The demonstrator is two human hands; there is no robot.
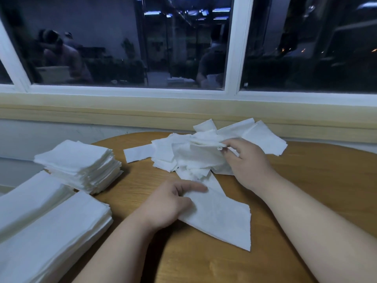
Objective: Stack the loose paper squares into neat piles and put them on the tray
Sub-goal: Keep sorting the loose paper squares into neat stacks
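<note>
Right hand [244,162] is pinching the top sheet [206,142] off the loose heap [183,154] at the middle of the table [306,180]. Left hand [169,203], fingers relaxed, is pinning the flat sheet [220,217]. Suggest peeling one sheet only and squaring its corners on the pinned one. Not seeing a tray.

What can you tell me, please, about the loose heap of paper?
The loose heap is a jumble of thin, white, creased paper squares overlapping at all angles on the wooden table's far side. The right hand pinches a crumpled piece at its top; a flat sheet under the left hand reaches its near edge.
</note>
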